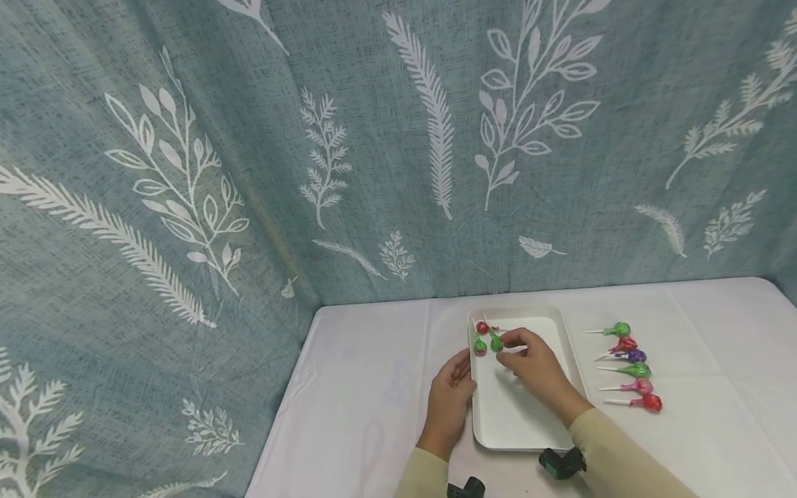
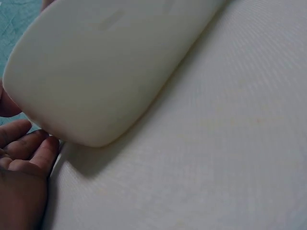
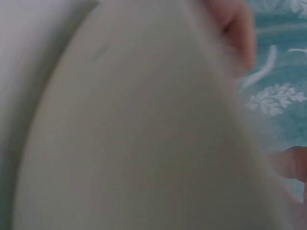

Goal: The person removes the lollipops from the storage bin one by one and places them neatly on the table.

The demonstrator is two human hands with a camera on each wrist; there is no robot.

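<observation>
A shallow white tray (image 1: pixel 523 401) lies on the table in the head view. My left hand (image 1: pixel 447 404) grips its left rim, thumb near the edge and fingers along the outer side; the left wrist view shows the fingers (image 2: pixel 45 153) touching the tray (image 2: pixel 105 72). Over the tray's upper left, my right hand (image 1: pixel 537 366) pinches a green-wrapped lollipop (image 1: pixel 496 343) by its head. Beside it lie another green lollipop (image 1: pixel 479 346) and a red lollipop (image 1: pixel 482 327); a further red one is partly hidden. In the right wrist view the tray (image 3: pixel 134 124) is blurred and the lollipops are out of sight.
Right of the tray, several lollipops lie in a column on the white tablecloth (image 1: pixel 716 360), from a green one (image 1: pixel 620 329) at the top to a red one (image 1: pixel 651 402) at the bottom. A teal leaf-patterned curtain (image 1: pixel 373 173) hangs behind and left of the table.
</observation>
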